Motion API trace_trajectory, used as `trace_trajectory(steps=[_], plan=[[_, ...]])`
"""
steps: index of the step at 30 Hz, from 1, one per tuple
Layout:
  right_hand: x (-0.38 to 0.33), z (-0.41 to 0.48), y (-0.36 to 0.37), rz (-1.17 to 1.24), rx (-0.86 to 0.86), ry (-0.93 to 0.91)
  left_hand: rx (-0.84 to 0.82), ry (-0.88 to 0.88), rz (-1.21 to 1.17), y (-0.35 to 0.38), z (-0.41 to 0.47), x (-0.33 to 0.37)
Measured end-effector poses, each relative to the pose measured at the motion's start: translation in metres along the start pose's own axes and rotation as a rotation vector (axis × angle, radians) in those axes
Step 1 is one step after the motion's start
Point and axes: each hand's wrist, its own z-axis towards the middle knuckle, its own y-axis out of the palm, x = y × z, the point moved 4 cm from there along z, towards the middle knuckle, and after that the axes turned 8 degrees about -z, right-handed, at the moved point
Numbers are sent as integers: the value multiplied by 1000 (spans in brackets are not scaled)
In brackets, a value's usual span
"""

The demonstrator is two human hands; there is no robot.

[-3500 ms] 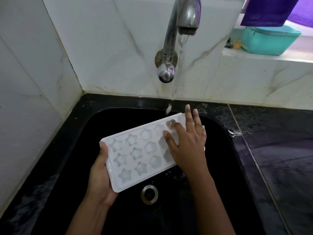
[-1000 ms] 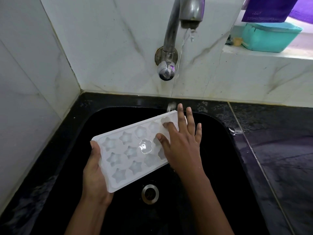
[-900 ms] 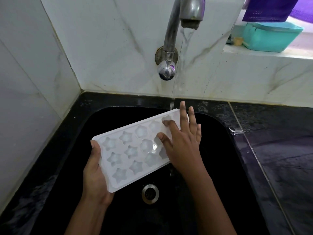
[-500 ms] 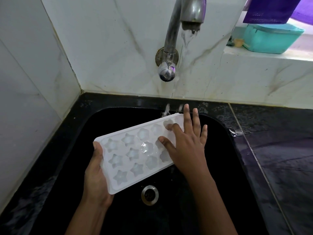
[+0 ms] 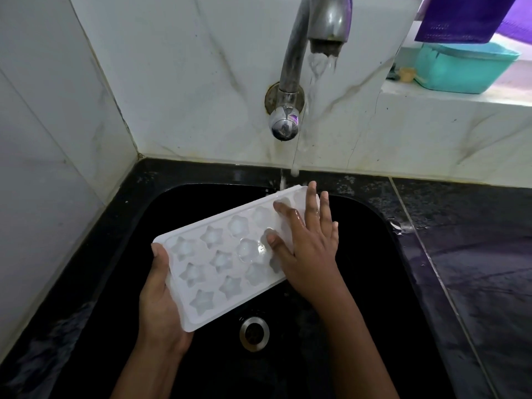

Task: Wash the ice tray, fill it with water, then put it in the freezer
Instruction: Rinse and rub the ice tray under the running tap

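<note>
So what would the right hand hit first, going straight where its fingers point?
Past the ice tray, the right hand would likely meet the sink's back rim, then the marble wall; depth is unclear.

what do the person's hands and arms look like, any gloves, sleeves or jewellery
Both are bare. The left hand and right hand wear no gloves, and no rings show. No watch or bracelet shows at either wrist, and both forearms are uncovered to the frame's edge, no sleeve in view. The right hand's fingers glisten wet.
</note>
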Motion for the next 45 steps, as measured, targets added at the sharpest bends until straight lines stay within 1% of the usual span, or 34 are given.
trace_trajectory(steps=[2, 4, 7, 9, 11, 14, 21, 23, 27, 29, 31, 33, 38, 42, 45], plan=[[2, 0, 1, -2, -18, 42, -1, 2, -5, 1, 0, -1], [5, 1, -3, -27, 31, 93, 4, -7, -6, 2, 0, -3], [7, 1, -14, 20, 247, 116, 15, 1, 11, -1, 2, -3], [7, 0, -17, 80, 333, 91, 35, 39, 12, -4, 3, -1], [7, -1, -14, 108, 324, 69, 53, 76, 12, -7, 3, 3], [5, 0, -7, 81, 291, 38, 47, 88, 0, -8, 4, 5], [0, 1, 7, -16, 179, -11, 23, -12, -49, -4, 2, -2], [2, 0, 5, -42, 188, -14, 9, -25, -54, -1, 1, -4], [9, -2, -3, -117, 288, 25, 10, -45, -52, -2, 1, -7], [7, -3, -2, -116, 257, 33, 1, -66, -66, -3, 1, -10], [3, -2, 1, -81, 220, 6, 11, -42, -52, -7, 2, -8], [2, -2, 0, -84, 229, -16, 9, -10, -54, -8, 3, -5], [2, -5, -2, -142, 261, 67, 2, -9, -56, -5, 1, -8], [-7, -4, 4, -75, 245, 17, -4, 37, -81, -4, 0, -4], [-2, -4, -1, -95, 268, 27, -1, 39, -73, -6, 2, -2]])
